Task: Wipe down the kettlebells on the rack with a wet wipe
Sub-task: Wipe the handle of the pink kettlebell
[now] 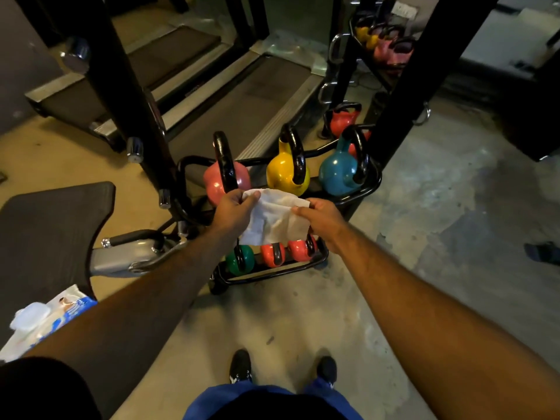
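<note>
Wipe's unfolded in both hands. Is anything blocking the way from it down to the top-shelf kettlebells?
Nothing visible does. The wet wipe, pinched between the left hand and right hand, hangs just in front of the pink kettlebell and yellow kettlebell, with only open air between.

Dim, warm indoor light leaves the upper corners murky. Glare spots shine on the kettlebells (287, 172). Wide-angle distortion bends the edges.

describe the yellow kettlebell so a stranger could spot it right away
Find the black two-tier kettlebell rack in front of the treadmills. On its top tier, three kettlebells sit in a row. The yellow kettlebell is the middle one, between a pink and a blue one.
</note>
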